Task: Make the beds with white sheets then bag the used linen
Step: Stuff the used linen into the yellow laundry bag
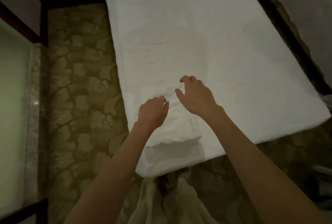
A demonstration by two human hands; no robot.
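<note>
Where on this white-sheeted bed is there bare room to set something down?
The white-sheeted bed lies bare across its far half and along its right edge by the dark gap. It is crowded at the near left corner, where the folded white linen lies under the left hand and right hand.

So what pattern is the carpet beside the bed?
The carpet is olive-gold with a large pale floral pattern, seen best in the head view.
</note>
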